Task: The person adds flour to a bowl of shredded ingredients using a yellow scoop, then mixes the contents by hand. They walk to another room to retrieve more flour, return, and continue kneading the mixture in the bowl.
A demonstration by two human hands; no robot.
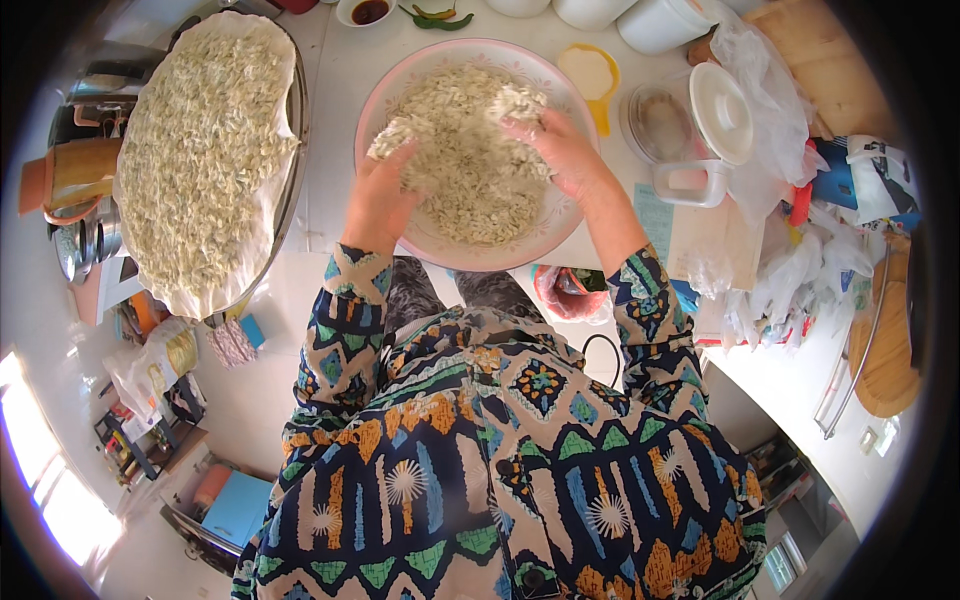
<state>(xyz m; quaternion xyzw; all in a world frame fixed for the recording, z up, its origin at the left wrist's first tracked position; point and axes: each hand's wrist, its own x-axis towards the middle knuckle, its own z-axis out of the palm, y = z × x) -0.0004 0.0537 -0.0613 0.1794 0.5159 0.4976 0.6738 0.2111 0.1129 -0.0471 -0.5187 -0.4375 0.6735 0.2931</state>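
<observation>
A wide pink-rimmed basin (480, 259) stands on the white counter before me, holding a pale, floury, crumbly mixture (480, 176) of small pieces. My left hand (386, 184) is inside the basin's left side with a clump of the mixture in its curled fingers. Opposite it, my right hand (559, 150) holds another clump near the basin's upper right. Both hands have pale bits stuck on them; the mixture between them looks blurred. At the left, a large round tray lined with white cloth (289, 127) carries a thick layer of similar greenish-beige pieces.
Above the basin are a small bowl of dark sauce (369, 10) and green chillies (442, 22). A yellow scoop of white powder (589, 71), a lidded clear container (660, 124), a white lid (721, 112) and plastic bags (765, 120) lie to the right. A lined bin (574, 296) stands below the counter.
</observation>
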